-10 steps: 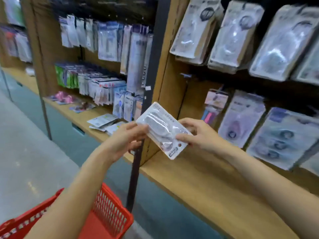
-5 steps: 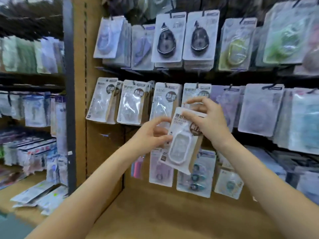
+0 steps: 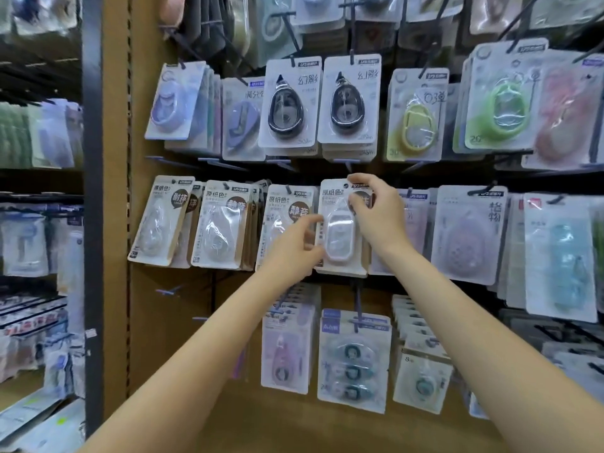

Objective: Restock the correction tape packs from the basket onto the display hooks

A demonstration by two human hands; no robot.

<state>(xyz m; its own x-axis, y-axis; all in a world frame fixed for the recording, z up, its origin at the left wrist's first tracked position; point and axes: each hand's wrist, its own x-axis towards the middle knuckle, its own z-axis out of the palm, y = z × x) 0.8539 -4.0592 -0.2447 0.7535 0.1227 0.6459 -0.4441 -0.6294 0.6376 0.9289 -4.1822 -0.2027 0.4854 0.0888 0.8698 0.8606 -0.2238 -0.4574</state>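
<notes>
Head view: the right hand (image 3: 372, 207) pinches the top edge of a correction tape pack (image 3: 340, 237), a glossy blister of clear plastic over a rounded white dispenser on stiff card. The left hand (image 3: 295, 245), fingers curled, grips the pack's side at 9 o'clock. The pack hangs upright in the middle row, just beside matching beige-backed packs (image 3: 222, 223) at 9 o'clock on the brown pegboard (image 3: 143, 289).

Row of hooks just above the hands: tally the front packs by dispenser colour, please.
Purple packs: 2
Black packs: 2
Yellow pack: 1
Green pack: 1
Pink pack: 1
Total: 7
</notes>
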